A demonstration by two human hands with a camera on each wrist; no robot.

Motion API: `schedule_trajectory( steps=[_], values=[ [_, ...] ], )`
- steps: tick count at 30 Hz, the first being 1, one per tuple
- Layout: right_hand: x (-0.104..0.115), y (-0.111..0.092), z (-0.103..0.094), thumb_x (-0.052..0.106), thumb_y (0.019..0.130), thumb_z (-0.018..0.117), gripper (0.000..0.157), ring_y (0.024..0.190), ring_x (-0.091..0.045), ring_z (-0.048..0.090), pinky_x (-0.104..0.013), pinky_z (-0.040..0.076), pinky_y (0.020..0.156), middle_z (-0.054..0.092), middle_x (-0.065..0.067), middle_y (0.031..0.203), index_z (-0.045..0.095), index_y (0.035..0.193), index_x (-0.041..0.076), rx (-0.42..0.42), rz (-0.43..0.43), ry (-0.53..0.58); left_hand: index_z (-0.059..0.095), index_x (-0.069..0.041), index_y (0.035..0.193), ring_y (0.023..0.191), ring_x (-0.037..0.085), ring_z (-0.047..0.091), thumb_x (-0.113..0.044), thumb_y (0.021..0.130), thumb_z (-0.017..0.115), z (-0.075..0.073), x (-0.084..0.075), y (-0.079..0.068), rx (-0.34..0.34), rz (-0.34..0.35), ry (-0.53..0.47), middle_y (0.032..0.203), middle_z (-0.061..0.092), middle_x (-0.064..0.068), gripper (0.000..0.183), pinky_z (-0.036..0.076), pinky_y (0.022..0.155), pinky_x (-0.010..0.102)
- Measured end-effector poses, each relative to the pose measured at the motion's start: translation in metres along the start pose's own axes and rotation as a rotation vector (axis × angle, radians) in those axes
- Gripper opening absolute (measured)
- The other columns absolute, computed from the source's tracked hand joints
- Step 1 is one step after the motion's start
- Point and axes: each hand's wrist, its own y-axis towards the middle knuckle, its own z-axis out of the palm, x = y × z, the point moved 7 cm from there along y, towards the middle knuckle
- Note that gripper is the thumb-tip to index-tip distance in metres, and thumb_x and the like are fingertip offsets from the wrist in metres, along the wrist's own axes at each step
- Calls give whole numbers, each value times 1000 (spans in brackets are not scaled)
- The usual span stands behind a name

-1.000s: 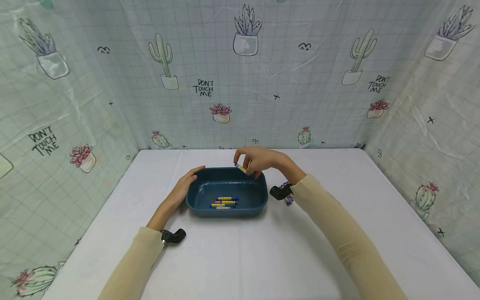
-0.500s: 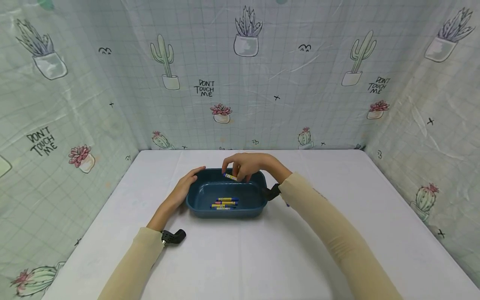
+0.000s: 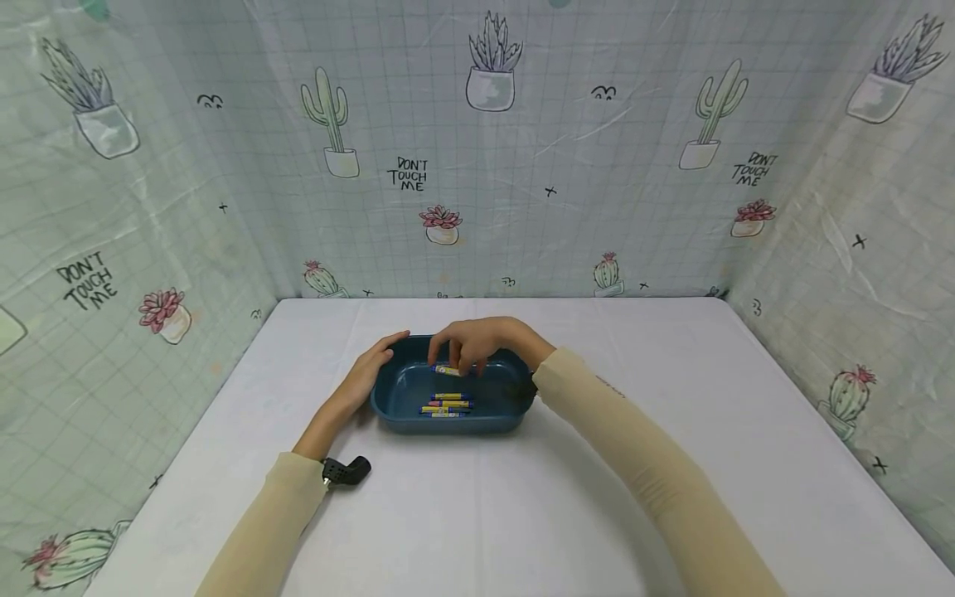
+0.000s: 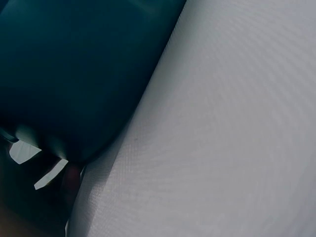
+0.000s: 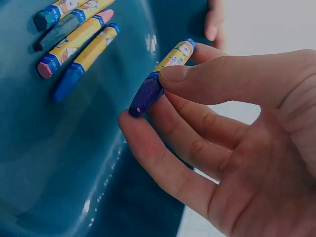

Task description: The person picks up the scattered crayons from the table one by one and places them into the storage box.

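One crayon (image 3: 447,371) hangs from the right hand (image 3: 472,340) inside the tray (image 3: 454,426) in the head view, 12 o'clock being away from the person. Its long axis runs roughly 9 to 3 o'clock, the blue-banded end showing at 9. Four crayons (image 3: 453,405) lie on the tray's bottom at 6 o'clock from it, nearly parallel and apart from it; the right hand is the nearer to all of them. The left hand (image 3: 362,371) rests at the tray's 10 o'clock corner, and the tray stands on the worktop (image 3: 418,514).

In the left wrist view, the tray's wall fills the upper left; the left fingers are dim at 7 to 8 o'clock, spread with gaps between, and I cannot tell whether they curl round the wall.

In the right wrist view, the right fingers pinch the crayon near its middle, thumb on top, its purple tip at 7 o'clock and banded end at 1. The other four lie at 10 o'clock on much the same slant; the drop beneath the crayon cannot be judged
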Motion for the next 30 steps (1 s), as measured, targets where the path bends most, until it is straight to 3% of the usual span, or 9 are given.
schedule_trajectory(
  steps=[10, 30],
  values=[
    [-7, 14, 9, -7, 95, 63, 52, 106, -26, 68, -39, 64, 79, 65, -15, 121, 61, 142, 15, 36, 55, 25, 36, 0, 159, 158, 44, 21, -11, 112, 27, 0, 0, 0, 7, -13, -3, 167, 31, 23, 49, 14, 128, 65],
    [-25, 29, 16, -8, 95, 62, 49, 102, -21, 62, -43, 63, 85, 60, -10, 120, 65, 136, 18, 83, 129, 19, 35, -2, 160, 159, 42, 20, -11, 112, 26, 2, 2, 4, -13, -36, -2, 168, 31, 21, 49, 13, 129, 63]
  ],
)
